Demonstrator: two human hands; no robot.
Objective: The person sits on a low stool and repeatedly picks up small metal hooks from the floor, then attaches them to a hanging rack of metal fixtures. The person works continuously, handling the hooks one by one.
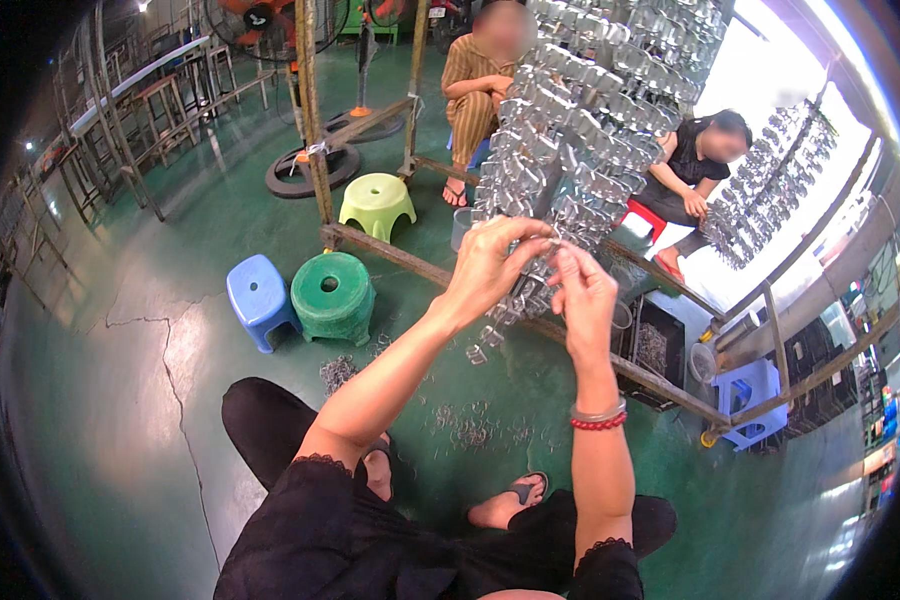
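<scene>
In front of me hangs a thick bunch of small shiny bent metal pieces (580,130), strung in rows on a frame. My left hand (488,262) reaches to its lower part, thumb and forefinger pinched together. Close beside it, my right hand (583,292) also pinches, its fingertips almost meeting those of the left. Whatever lies between the fingertips is too small to make out. Below my left hand, a few metal pieces (478,352) dangle at the bunch's lower end.
A rusty metal frame (400,258) surrounds the bunch. Green (332,300), blue (260,300) and lime (377,205) stools stand left. Small wire bits (470,425) litter the floor by my feet. Two people sit beyond, one by another hanging bunch (775,180). A black crate (655,345) stands right.
</scene>
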